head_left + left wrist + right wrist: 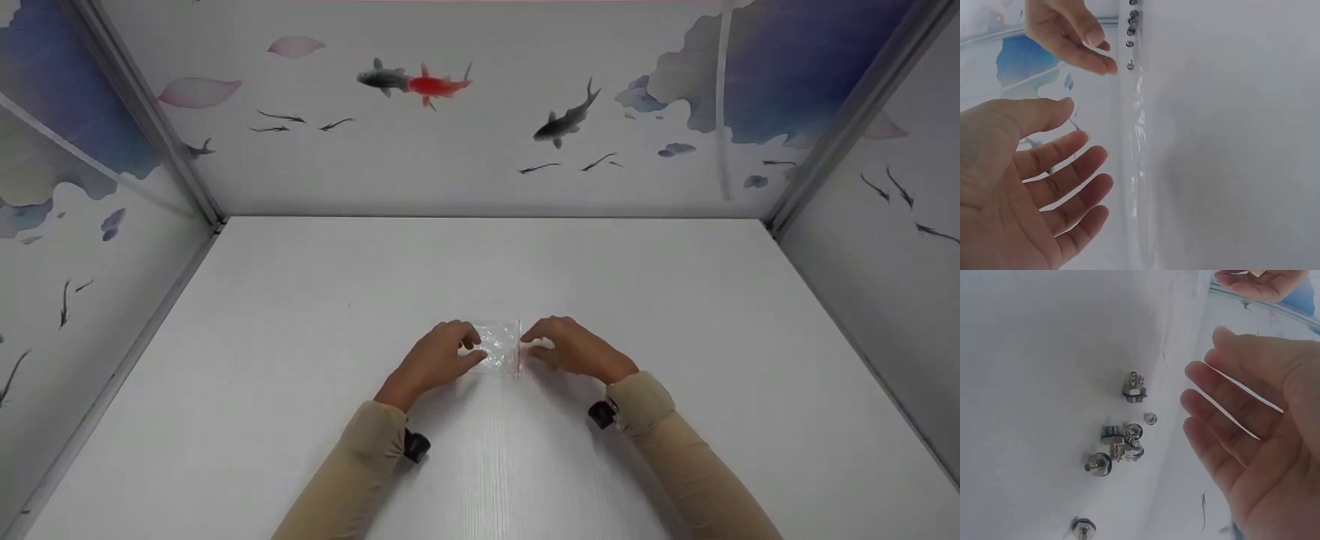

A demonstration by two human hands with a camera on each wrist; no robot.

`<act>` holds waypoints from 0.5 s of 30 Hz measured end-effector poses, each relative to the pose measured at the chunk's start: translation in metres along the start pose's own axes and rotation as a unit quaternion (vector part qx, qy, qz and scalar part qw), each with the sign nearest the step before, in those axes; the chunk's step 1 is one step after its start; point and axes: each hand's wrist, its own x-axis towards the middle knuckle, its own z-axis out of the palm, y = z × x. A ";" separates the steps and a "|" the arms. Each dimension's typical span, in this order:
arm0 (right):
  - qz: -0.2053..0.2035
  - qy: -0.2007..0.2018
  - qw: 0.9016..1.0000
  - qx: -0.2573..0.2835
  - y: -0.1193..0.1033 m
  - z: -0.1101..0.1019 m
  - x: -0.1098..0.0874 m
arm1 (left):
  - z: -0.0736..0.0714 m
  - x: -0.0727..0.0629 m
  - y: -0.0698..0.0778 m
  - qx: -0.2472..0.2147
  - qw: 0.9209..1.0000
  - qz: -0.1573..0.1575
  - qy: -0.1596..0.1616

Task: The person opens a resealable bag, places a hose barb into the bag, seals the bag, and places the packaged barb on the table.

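Observation:
A clear plastic zip bag lies flat on the white table, a red line running along its right edge. My left hand is at the bag's left side, thumb and fingers apart. In the left wrist view that hand's fingers are spread loosely, with nothing in them. My right hand is beside the red-lined edge, fingers gently bent. The right wrist view shows its relaxed fingers holding nothing. Several small metal threaded fittings with dark rings lie near the right hand in that view.
The white table is bounded by a back panel and side panels printed with fish and petals. Grey metal posts stand at the rear corners. Both wrists carry small black cameras below beige sleeves.

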 end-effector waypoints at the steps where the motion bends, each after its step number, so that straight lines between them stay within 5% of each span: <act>1: 0.013 0.008 1.000 0.009 0.001 0.000 0.002 | 0.002 0.002 0.002 -0.014 1.000 -0.002 0.002; 9: 0.090 0.038 0.994 0.041 0.008 0.000 0.019 | 0.021 0.021 0.015 -0.035 0.999 -0.018 0.014; 15: 0.106 0.044 0.992 0.044 0.012 0.003 0.028 | 0.033 0.030 0.022 -0.054 0.997 -0.051 -0.001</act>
